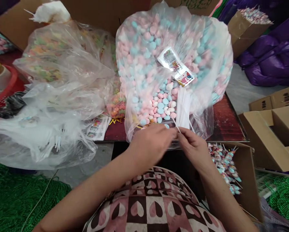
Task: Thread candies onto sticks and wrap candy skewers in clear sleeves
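My right hand [195,146] pinches a thin white stick [176,125] between thumb and fingers. The stick slants up toward a pink candy; whether they are joined I cannot tell. My left hand [151,141] meets the right fingertips from the left, its fingers curled and slightly blurred, what they hold hidden. Just beyond both hands, loose pink, white and blue candies [162,103] lie in the mouth of a big clear bag [139,64]. A bundle of white sticks [183,108] rests beside them, below printed wrappers [174,66] lying on the bag.
Clear bags of gummy candies [48,54] fill the table's left side. A bag of white sticks [38,135] hangs over the front edge. At lower right, a cardboard box [246,170] holds wrapped lollipops [225,164]. An open carton [265,135] stands farther right.
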Motion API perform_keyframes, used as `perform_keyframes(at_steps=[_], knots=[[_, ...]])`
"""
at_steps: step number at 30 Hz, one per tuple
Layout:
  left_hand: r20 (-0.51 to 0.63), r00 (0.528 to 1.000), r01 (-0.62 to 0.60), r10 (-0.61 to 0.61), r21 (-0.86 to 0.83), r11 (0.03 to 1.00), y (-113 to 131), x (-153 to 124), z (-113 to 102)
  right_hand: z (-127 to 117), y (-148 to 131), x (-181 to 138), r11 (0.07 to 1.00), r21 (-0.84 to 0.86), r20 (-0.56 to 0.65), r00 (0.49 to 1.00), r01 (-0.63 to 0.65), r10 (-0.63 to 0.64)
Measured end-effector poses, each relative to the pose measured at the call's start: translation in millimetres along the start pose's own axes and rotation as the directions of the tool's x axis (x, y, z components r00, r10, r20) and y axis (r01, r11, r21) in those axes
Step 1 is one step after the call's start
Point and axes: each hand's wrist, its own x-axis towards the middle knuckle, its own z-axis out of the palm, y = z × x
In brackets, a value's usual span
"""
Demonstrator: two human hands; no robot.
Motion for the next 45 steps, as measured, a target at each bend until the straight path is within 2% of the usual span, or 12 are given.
perform_keyframes(at_steps=[3, 6, 10, 14, 17, 20, 22, 24, 26, 28, 40, 45], knots=[[0.117, 0.988, 0.091, -0.096, 0.052, 0.995, -18, 17, 24, 7, 0, 20, 0.894, -0.407, 0.045, 0.981, 0.188, -0.186], [0.247, 0.947, 0.173, -0.204, 0.141, 0.975, -23, 21, 42, 19, -3, 27, 0.748, -0.642, 0.117, 0.986, 0.169, -0.122], [0.325, 0.911, 0.196, -0.254, 0.201, 0.960, -17, 19, 44, 29, -6, 25, 0.653, -0.752, 0.074, 0.996, 0.092, -0.056], [0.328, 0.916, 0.178, -0.232, 0.185, 0.966, -15, 18, 41, 31, -3, 26, 0.661, -0.747, 0.021, 0.996, 0.074, -0.087], [0.261, 0.934, 0.232, -0.244, 0.076, 0.970, -18, 15, 44, 24, 1, 27, 0.776, -0.620, -0.039, 0.984, 0.114, -0.175], [0.167, 0.935, 0.347, -0.314, -0.233, 0.909, -23, 13, 45, 15, -2, 22, 0.969, -0.230, -0.081, 0.990, 0.095, -0.117], [0.163, 0.901, 0.423, -0.401, -0.530, 0.735, -25, 13, 43, 12, -8, 16, 0.990, 0.133, 0.021, 0.999, -0.041, 0.038], [0.249, 0.854, 0.465, -0.457, -0.761, 0.453, -25, 13, 40, 13, -13, 12, 0.906, 0.376, 0.155, 0.977, -0.193, 0.144], [0.340, 0.818, 0.474, -0.463, -0.856, 0.209, -24, 14, 38, 19, -17, 10, 0.838, 0.481, 0.200, 0.963, -0.258, 0.181], [0.375, 0.805, 0.461, -0.459, -0.883, 0.088, -22, 14, 38, 26, -18, 9, 0.809, 0.526, 0.179, 0.964, -0.262, 0.196], [0.352, 0.853, 0.371, -0.385, -0.928, -0.026, -17, 2, 48, 39, -12, 5, 0.813, 0.557, 0.043, 0.983, -0.171, 0.178], [0.324, 0.782, 0.358, -0.532, -0.933, -0.041, -19, 0, 51, 38, -17, -1, 0.821, 0.552, 0.088, 0.989, -0.147, 0.118]])
